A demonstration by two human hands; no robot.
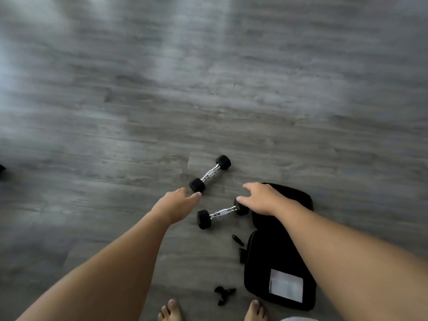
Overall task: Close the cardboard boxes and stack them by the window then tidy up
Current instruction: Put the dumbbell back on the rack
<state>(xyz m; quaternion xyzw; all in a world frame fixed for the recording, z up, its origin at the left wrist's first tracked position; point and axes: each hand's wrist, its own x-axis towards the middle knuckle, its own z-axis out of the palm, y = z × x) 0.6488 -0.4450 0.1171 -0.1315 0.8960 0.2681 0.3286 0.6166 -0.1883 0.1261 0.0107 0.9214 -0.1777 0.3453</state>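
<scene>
Low over the grey floor (139, 100), the left hand (177, 201) reaches with fingers loose and empty just beside the near end of the far dumbbell (209, 173), and the right hand (261, 198) hovers spread and empty over the right end of the near dumbbell (220, 215). No cardboard boxes are in view. Risk: a one-ended grab could tip a dumbbell, dropping it toward the bare toes (171, 309) or the black case (278, 262) to the right.

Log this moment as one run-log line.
phase: tidy up | left hand: open, reaching for far dumbbell | right hand: open, over near dumbbell | black case: on floor
</scene>
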